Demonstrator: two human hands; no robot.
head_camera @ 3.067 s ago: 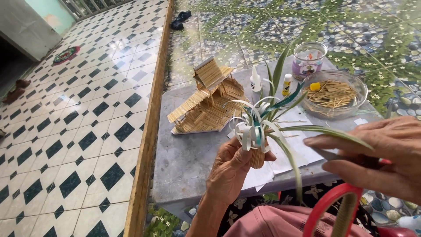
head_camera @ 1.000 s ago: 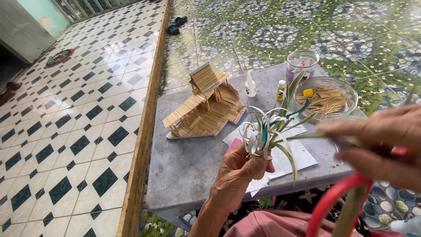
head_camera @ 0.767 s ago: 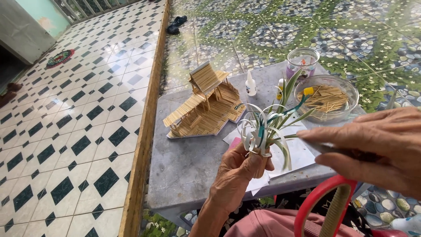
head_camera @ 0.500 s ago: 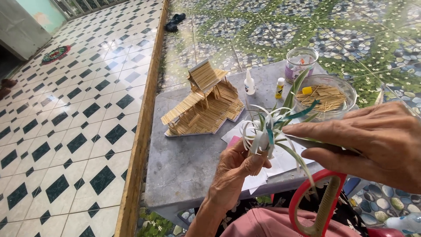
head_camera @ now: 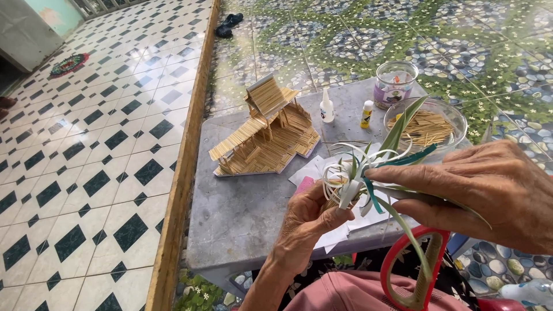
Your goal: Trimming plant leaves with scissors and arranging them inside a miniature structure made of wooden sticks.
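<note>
**Two hands at work on a small leaf-strip plant**

Two bare hands meet over a grey table [head_camera: 242,213] in the head camera's view. The left hand [head_camera: 308,222] is closed around the base of a small craft plant [head_camera: 357,181] — curled white strips and green leaves fanning upward — which it holds just above the table's near edge. The right hand [head_camera: 478,193] comes in from the side, its fingers pinched on one long green leaf [head_camera: 403,126] of the plant; a red-handled pair of scissors [head_camera: 415,270] hangs beneath that hand, though whether any finger sits in the loop cannot be told.

Behind the plant stands a model house [head_camera: 265,132] built of thin sticks, resting on the tabletop. To its right are two small glue bottles — one white [head_camera: 326,106], one with a yellow cap [head_camera: 366,113] — then a glass jar [head_camera: 394,83] and a clear bowl [head_camera: 426,124] of thin sticks. White paper scraps [head_camera: 340,233] lie under the hands. Black-and-white floor tiles [head_camera: 86,144] stretch away on the left.
</note>
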